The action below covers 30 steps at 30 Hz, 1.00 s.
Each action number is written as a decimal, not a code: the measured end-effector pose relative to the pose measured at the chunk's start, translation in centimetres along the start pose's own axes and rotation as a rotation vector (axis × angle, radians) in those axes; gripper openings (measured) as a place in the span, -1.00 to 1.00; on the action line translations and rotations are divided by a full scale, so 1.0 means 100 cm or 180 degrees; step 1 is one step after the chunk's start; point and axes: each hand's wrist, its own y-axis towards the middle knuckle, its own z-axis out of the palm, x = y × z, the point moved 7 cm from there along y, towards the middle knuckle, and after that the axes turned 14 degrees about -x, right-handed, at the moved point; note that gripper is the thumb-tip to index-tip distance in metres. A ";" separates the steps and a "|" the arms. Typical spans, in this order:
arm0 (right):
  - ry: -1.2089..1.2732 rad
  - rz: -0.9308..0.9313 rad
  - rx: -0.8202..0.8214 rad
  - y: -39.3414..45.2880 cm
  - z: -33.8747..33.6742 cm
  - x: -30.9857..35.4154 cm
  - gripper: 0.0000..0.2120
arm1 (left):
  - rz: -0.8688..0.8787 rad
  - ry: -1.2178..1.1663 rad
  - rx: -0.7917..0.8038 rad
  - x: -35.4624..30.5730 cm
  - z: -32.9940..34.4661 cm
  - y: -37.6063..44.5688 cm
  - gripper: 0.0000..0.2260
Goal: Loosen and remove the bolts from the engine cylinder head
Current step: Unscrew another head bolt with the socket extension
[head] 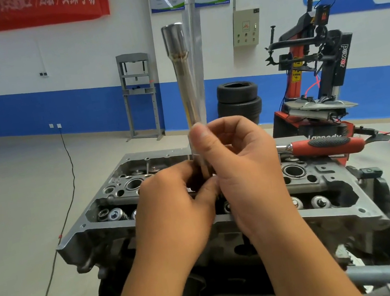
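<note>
**Head view: both hands on the long socket tool, above the cylinder head**

In the head view the right hand [240, 166] gripped the shaft of a long socket extension [184, 77], the thumb pressed on it near the middle of the picture. The tool stood almost upright, with its wide socket end at 12 o'clock from the hands. The left hand [172, 203] had its fingers curled around the lower end of the same tool (what exactly it pinched there was hidden behind the fingers).

The engine cylinder head [104, 230] lay just behind and below the hands, reaching from 9 o'clock to 3 o'clock, with valve springs [117, 213] showing in its open top. A red-handled ratchet [327, 145] rested on the head at 3 o'clock from the hands, not held by anybody.

I judge that the task was somewhere in the middle: the tool was lifted off the head, perhaps to take a bolt out of it or to fit it. No removed bolt was visible, and I could not count how many bolts stayed in place.
</note>
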 end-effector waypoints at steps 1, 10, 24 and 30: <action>-0.0058 -0.0068 -0.0023 0.000 -0.001 0.001 -0.79 | 0.0043 0.0073 0.0033 0.000 0.001 -0.001 -0.76; 0.0038 0.0068 0.0110 0.000 0.003 -0.004 -0.99 | 0.0155 0.0127 0.0296 -0.002 0.002 -0.001 -0.91; 0.0239 0.0180 0.0066 -0.001 0.004 -0.001 -0.96 | 0.0334 0.0573 0.0219 -0.002 0.003 0.000 -0.87; -0.0016 -0.0020 0.0002 -0.003 0.002 0.001 -0.79 | 0.0276 0.0736 0.0248 -0.003 0.003 -0.001 -0.90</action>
